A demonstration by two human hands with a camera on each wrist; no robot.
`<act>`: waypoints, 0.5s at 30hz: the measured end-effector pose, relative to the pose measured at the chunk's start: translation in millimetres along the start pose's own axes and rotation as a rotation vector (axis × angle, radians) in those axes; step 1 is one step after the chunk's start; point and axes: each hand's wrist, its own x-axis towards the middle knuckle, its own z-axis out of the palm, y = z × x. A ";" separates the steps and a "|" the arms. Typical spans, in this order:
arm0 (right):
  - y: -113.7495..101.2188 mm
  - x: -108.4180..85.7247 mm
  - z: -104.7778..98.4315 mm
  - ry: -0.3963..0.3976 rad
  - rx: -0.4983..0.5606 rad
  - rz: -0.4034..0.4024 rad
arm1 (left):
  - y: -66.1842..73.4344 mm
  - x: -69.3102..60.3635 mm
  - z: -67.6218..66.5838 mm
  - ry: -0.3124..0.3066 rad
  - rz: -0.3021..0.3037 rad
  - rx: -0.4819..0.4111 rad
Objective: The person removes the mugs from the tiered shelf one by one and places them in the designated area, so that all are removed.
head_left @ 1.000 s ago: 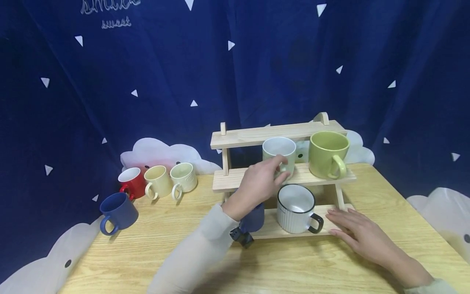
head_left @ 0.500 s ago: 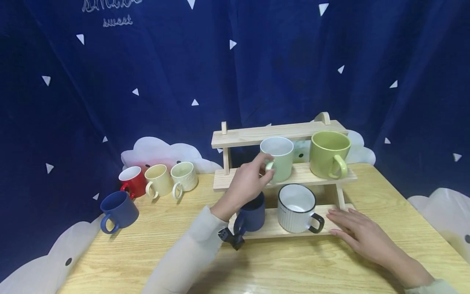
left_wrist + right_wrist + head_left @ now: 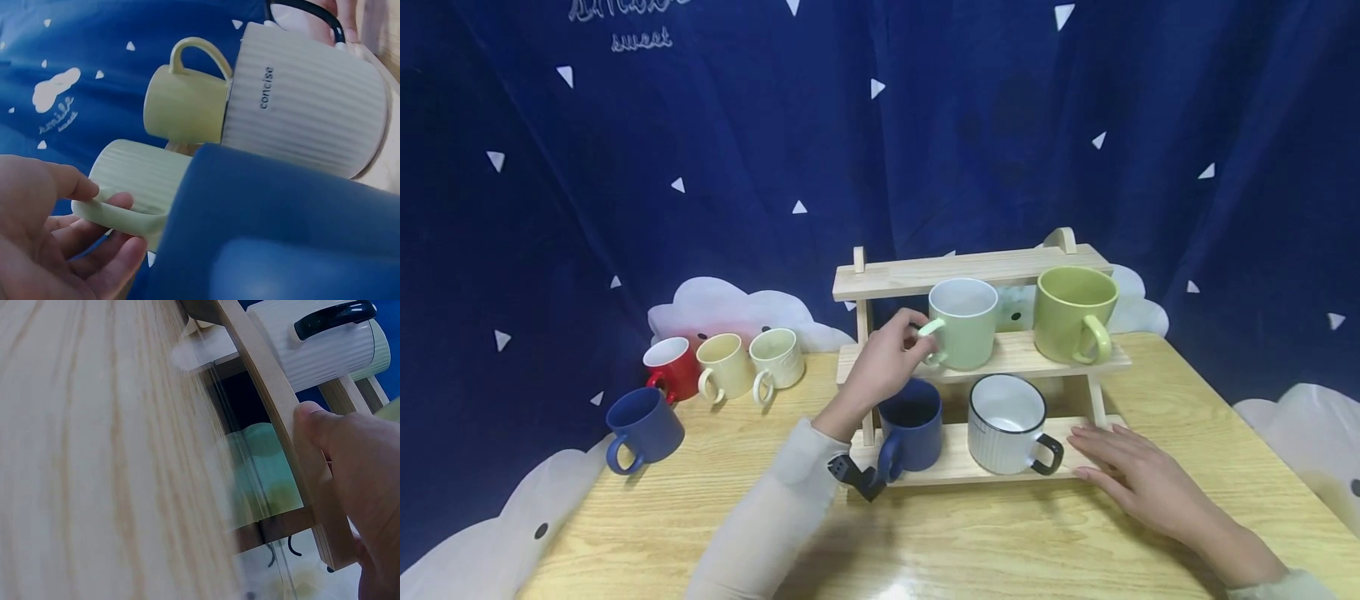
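My left hand (image 3: 880, 367) has its fingers at the handle of a light green mug (image 3: 968, 340), which stands on the middle board of a wooden rack (image 3: 962, 273). The left wrist view shows that mug (image 3: 140, 172) with its handle between the thumb and fingers of the hand (image 3: 44, 231). To its right, a yellow-green mug (image 3: 1063, 321) shares the board. Fingers straight, my right hand (image 3: 1150, 487) rests on the right end of the bottom board; in the right wrist view its thumb lies against the board's edge (image 3: 294, 447).
On the bottom board are a dark blue mug (image 3: 921, 437) and a ribbed white mug (image 3: 996, 442) with a black handle. At the table's left stand another blue mug (image 3: 651, 429), a red one (image 3: 677, 371), a yellow one (image 3: 726, 371) and a pale green one (image 3: 782, 362).
The light green mug has shifted slightly left, and its handle has turned from the front round to the left. My left hand moved left with the handle; my right hand stayed put.
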 end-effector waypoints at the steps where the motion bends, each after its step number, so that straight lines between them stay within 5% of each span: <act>1: 0.3 0.0 -0.1 -0.001 -0.001 0.001 | -1.5 0.7 -0.8 -0.014 -0.008 -0.029; 8: 2.5 -1.5 0.8 0.005 -0.002 0.001 | -8.3 3.2 -0.4 -0.102 -0.061 -0.244; 15: 3.0 -1.4 2.4 0.014 -0.001 -0.009 | -15.3 -1.3 -2.1 -0.010 -0.092 -0.296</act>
